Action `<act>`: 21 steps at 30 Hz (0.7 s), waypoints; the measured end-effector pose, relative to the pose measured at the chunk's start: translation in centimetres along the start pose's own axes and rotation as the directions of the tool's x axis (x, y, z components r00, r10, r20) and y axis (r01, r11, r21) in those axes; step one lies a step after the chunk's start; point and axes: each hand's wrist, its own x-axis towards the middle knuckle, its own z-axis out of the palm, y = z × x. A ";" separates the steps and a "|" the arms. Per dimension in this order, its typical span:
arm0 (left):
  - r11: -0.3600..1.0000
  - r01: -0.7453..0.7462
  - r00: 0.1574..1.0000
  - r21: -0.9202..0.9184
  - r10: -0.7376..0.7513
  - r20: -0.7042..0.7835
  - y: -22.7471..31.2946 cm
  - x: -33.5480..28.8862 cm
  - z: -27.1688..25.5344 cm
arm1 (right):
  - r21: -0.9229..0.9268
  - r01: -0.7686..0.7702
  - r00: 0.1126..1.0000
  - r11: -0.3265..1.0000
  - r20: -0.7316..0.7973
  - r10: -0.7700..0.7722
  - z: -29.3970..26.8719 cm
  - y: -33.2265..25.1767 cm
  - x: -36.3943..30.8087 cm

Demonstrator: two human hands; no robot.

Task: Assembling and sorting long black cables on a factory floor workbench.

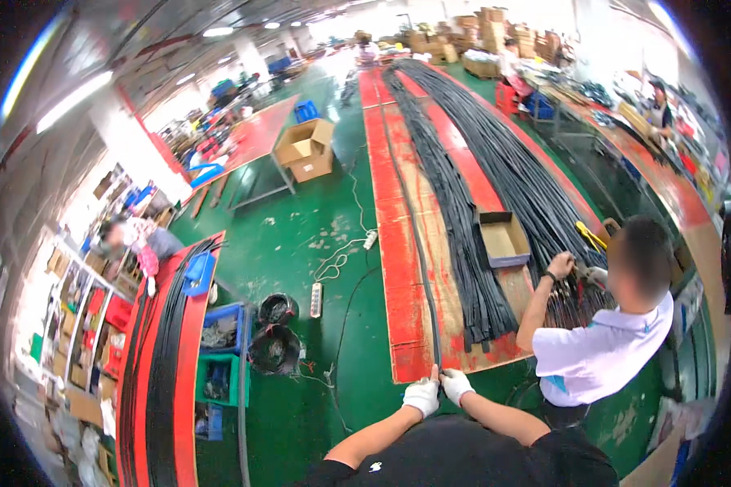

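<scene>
A long black cable point(415, 243) runs lengthwise along the left part of a red worktable point(387, 276) to its near edge. My left hand point(421, 396), in a white glove, is closed on the cable's near end. Right beside it, my gloved right hand point(456, 386) has its fingers pinched at the same end; the exact contact is too small to see. To the right lie a flat bundle of black cables point(455, 243) and a larger bundle of black cables point(503, 154), both stretching far down the table.
An open carton point(503, 258) rests on the bundles. A co-worker point(609, 341) at the right handles cable ends near yellow-handled pliers point(590, 235). Left are black buckets point(276, 349), a power strip point(316, 300) with floor cords, and another red table point(188, 349) with cables.
</scene>
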 end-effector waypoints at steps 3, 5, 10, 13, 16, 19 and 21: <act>1.000 0.021 0.999 0.016 -0.021 -0.024 -0.7 1.8 -1.6 | 0.062 -0.057 0.997 0.996 0.049 0.054 -0.3 -1.8 2.0; 0.999 0.002 0.999 0.037 0.000 -0.038 -0.4 2.8 -2.4 | -0.034 -0.021 0.998 0.999 0.058 0.023 -1.1 -2.1 3.5; 0.996 0.012 0.997 0.087 -0.005 -0.074 -2.8 2.9 -1.3 | -0.075 -0.064 0.996 0.995 0.050 0.068 0.4 -4.5 3.7; 0.996 0.009 0.997 0.089 -0.002 -0.080 -3.0 3.1 -0.5 | -0.101 -0.013 1.000 0.995 -0.008 0.012 0.6 -4.1 3.9; 0.996 0.027 0.998 0.090 -0.023 -0.054 -3.5 3.3 -0.3 | -0.106 -0.063 0.997 0.992 0.039 0.067 0.7 -5.0 4.1; 0.996 0.012 0.998 0.087 -0.006 -0.070 -4.4 3.2 0.0 | -0.095 -0.090 0.993 0.991 0.067 0.097 1.2 -5.5 4.0; 0.996 0.011 0.998 0.087 -0.006 -0.059 -4.3 3.4 0.1 | -0.066 -0.115 0.991 0.991 0.066 0.119 1.2 -4.8 4.2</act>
